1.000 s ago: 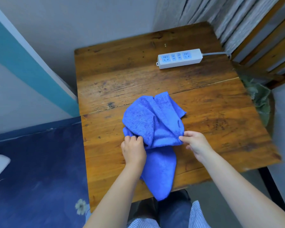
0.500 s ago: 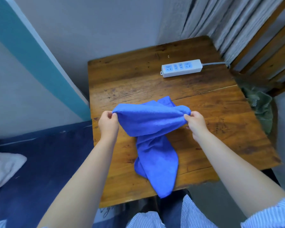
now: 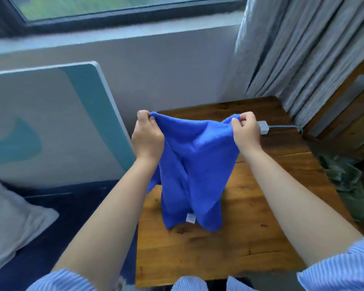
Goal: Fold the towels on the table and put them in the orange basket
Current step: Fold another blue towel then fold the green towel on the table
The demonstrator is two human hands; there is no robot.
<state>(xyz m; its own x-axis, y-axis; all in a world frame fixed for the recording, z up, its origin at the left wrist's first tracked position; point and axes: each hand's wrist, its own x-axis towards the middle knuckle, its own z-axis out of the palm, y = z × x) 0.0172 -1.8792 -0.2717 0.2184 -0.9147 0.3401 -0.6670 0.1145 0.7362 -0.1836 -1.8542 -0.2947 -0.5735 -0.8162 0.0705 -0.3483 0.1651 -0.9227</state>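
One blue towel (image 3: 192,164) above table (image 3: 250,227); left grip (image 3: 147,137), right grip (image 3: 245,133) each pinch corner.

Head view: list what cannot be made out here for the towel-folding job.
- Orange basket: nowhere in the head view, so its place is unknown.
- Power strip: only its end shows; the right hand and the blue towel cover the rest.
- Towel's white tag: too small to read.
- Table: the far left part is hidden behind the towel and the left hand.
- Other towels: none seen on the table.
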